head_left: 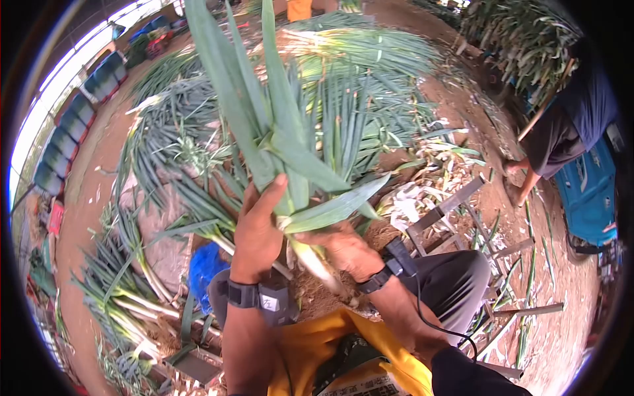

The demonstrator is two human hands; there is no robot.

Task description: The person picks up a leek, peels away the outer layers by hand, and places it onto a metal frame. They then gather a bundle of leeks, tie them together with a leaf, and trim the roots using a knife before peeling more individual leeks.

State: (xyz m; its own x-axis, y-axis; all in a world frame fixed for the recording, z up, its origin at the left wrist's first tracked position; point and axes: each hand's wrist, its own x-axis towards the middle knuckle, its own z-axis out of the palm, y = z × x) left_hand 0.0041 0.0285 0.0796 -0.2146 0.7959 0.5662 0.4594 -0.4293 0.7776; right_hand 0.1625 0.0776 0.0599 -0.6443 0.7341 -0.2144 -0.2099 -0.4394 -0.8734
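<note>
A large leek [316,264] stands tilted in front of me, with broad green leaves fanning upward and its white stem and root end pointing down between my knees. My left hand [259,228] is wrapped around it where the leaves meet the stem, the thumb pointing up along the leaves. On the other side, my right hand [347,249] is closed at the white stem, just under a drooping leaf; its fingertips are partly hidden and slightly blurred. Both wrists wear dark straps with small boxes. More leeks [198,221] lie beside my left hand.
Large heaps of leeks [370,49] spread ahead. Another bunch [125,310] lies at lower left, near a blue plastic bag [208,270]. Peeled leaf scraps [422,191] and a metal frame [449,204] are at right. A barefoot person [561,138] stands beside a blue vehicle [588,191].
</note>
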